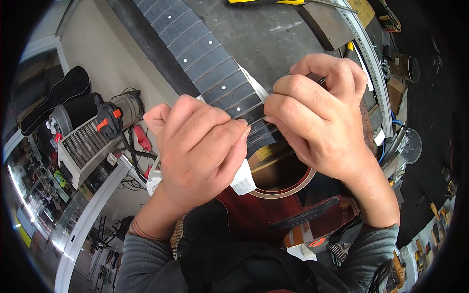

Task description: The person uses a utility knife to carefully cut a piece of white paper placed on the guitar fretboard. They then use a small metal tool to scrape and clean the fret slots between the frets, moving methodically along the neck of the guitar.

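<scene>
An acoustic guitar with a dark red body (259,215) lies in front of me. Its dark fretboard (217,66), with metal frets and white dot markers, runs up toward the far left. Over the left edge of the fretboard's last frets, near the round soundhole (278,178), my left hand (198,146) is closed, thumb and forefinger pressed together. Opposite it my right hand (320,110) pinches at the right edge. Whatever the fingertips hold is hidden. A white strip (256,84) lies along the fretboard beside my right fingers, and a white paper-like piece (243,179) hangs below my left hand.
Beyond the guitar is a dark workbench (264,36) with a dark block (328,25), a yellow-and-black-handled tool (273,2) and a long metal ruler (364,44). A clear round dish (412,145) sits at right. At left stand a vacuum-like machine (110,117) and a black guitar case (58,97).
</scene>
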